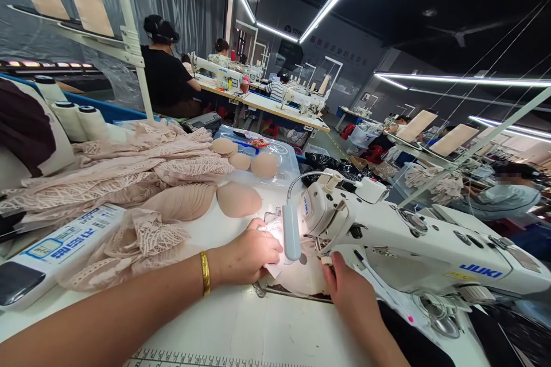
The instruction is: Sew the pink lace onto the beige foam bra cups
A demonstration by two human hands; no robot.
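My left hand [257, 252], with a gold bracelet [205, 273] at the wrist, is closed on a pale piece of fabric [275, 269] left of the needle area of a white sewing machine [383, 235]. My right hand [350, 284] is beside the needle area, fingers curled by a small light part; whether it grips that or the cloth edge is hidden. Between my hands a rounded beige fabric piece [305, 281] lies on the machine bed. A grey lamp [292, 235] on a bent neck lights the spot and hides the needle.
Fanned beige oval pads [181, 202] and a heap of lace fabric [116, 166] lie to the left. A white-and-blue box [64, 249] sits nearer. Round pads [264, 165] rest on a clear plastic lid [282, 155]. A ruler strip [185, 358] marks the front. Co-workers sit beyond.
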